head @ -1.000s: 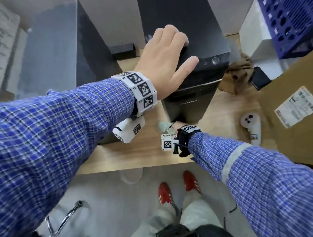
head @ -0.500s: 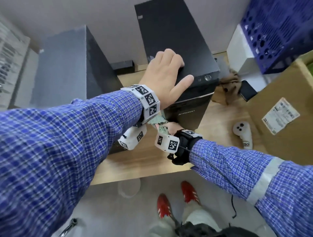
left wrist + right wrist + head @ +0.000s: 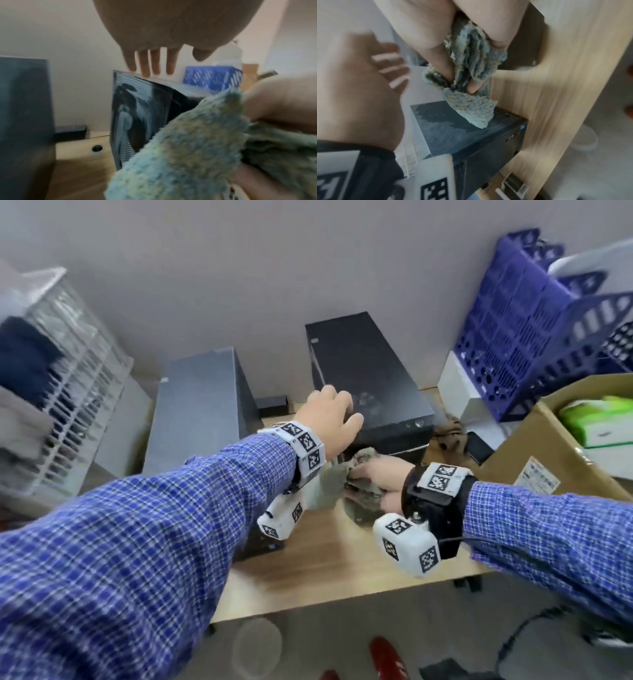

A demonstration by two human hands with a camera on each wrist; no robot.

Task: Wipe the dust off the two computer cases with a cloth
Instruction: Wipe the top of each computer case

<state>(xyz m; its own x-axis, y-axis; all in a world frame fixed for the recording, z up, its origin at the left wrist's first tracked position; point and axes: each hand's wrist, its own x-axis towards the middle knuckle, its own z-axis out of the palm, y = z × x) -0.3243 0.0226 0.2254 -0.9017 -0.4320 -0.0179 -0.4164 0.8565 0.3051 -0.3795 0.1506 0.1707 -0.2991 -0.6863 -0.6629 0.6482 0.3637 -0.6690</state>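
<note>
The right hand [image 3: 376, 474] clenched a fuzzy grey-green cloth [image 3: 359, 487] at frame centre, against the black case [image 3: 370, 378]. The left hand [image 3: 329, 422] lay flat, fingers relaxed, atop it. Only the left wrist view showed dust smears on its side [image 3: 137, 115].

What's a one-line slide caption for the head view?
Left hand rests on black computer case; right hand grips cloth at its front.
</note>
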